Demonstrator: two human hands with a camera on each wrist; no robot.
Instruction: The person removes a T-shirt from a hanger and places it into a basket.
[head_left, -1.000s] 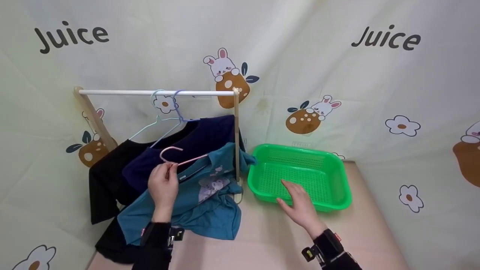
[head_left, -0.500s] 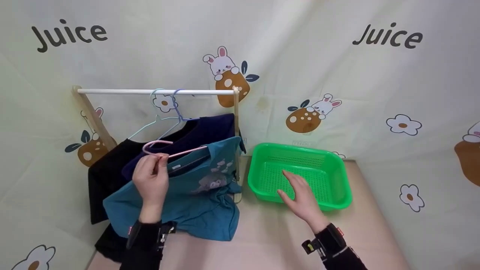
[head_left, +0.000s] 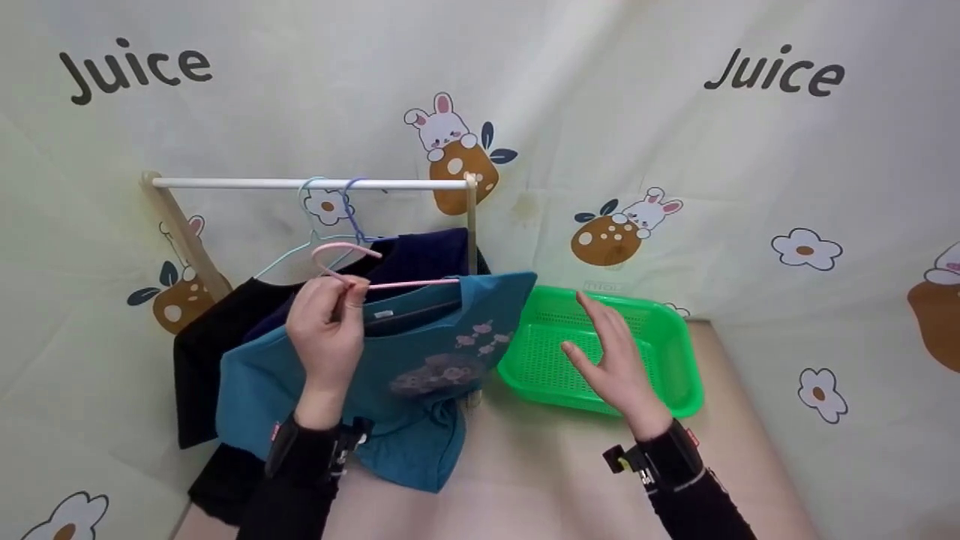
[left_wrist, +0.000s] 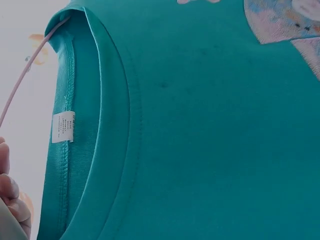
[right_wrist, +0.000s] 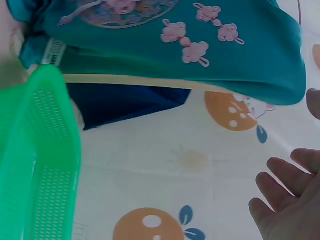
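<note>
My left hand [head_left: 326, 330] pinches a pink hanger [head_left: 412, 283] just below its hook. A teal T-shirt [left_wrist: 200, 140] with a floral print hangs on that hanger, its neck opening and white label facing up. The hook stands in front of the rack's white rail [head_left: 247, 183], lower than it. My right hand [head_left: 619, 360] is in the air over the green basket [head_left: 600, 409], fingers spread and holding nothing. In the right wrist view the shirt's shoulder [right_wrist: 280, 65] lies above and apart from the fingers.
On the rail hang a light blue hanger [head_left: 281, 262] with a black garment [head_left: 202, 375] and a purple hanger [head_left: 351, 202] with a navy garment [head_left: 435, 247]. A wooden post [head_left: 472, 232] rises at the rail's right end, left of the basket.
My left hand first shifted left, then up and right, lifting the hanger and the teal T-shirt. The shirt now overlaps the right post and the basket's edge. My right hand rose slightly.
</note>
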